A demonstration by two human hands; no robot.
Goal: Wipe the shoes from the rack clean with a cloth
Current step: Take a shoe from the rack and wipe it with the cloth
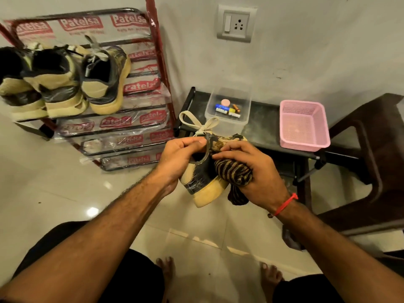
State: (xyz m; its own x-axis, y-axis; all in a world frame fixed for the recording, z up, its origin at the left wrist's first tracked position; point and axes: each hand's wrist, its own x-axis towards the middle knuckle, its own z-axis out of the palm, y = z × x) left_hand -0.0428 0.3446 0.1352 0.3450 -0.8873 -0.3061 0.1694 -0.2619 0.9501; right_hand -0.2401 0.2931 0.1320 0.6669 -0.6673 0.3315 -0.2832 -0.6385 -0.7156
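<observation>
— Where do we have the tan-and-black lace-up shoe (pixel 202 178)?

— Centre of the frame, in the air over the tiled floor. Our left hand (pixel 181 158) curls round its collar; the pale sole shows at the lower edge, and the long axis runs away towards the upper right, laces up top.

— And the brown-and-black striped knitted cloth (pixel 235 173)?

— Bunched in our right hand (pixel 251 171), fingers wrapped round it, pressed to the shoe's right side. We judge the coming stroke runs along that axis; the right hand is nearer.

— The rest?

— Three matching shoes (pixel 65 82) wait on the red metal rack (pixel 162 68), upper left.

Shoe (pixel 204 182) toe hidden behind cloth (pixel 234 171).
</observation>
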